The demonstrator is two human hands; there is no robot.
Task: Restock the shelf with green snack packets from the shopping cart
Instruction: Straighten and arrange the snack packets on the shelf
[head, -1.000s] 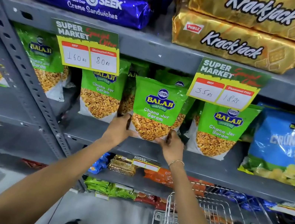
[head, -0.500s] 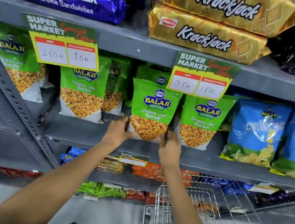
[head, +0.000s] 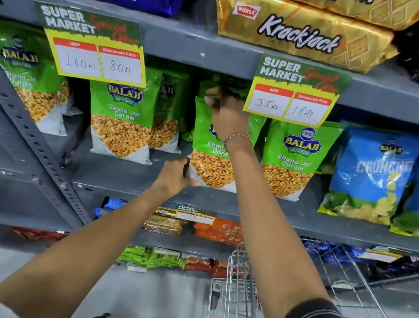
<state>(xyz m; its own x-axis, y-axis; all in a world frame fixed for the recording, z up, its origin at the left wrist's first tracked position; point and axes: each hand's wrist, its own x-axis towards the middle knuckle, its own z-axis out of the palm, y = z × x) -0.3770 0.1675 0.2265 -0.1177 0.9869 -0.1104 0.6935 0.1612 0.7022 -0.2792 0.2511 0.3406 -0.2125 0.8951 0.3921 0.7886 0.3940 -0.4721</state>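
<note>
Six green packets show on the grey shelf [head: 121, 180]: one far left [head: 26, 78], a front one [head: 121, 122] left of the hands with another [head: 167, 121] behind it, the held packet [head: 213, 159], one [head: 223, 85] behind its top, and one [head: 293, 159] just right of the right arm. The left hand [head: 173, 175] pinches the held packet's lower left corner; the right hand [head: 228, 112] is closed on its top edge, covering the logo. It stands upright on the shelf. A price tag [head: 296, 90] hangs just right of the right hand, another [head: 91, 46] up to the left. Two blue packets [head: 375, 172] stand further right. Below the right arm, the wire cart [head: 242, 303]; what it holds cannot be told
</note>
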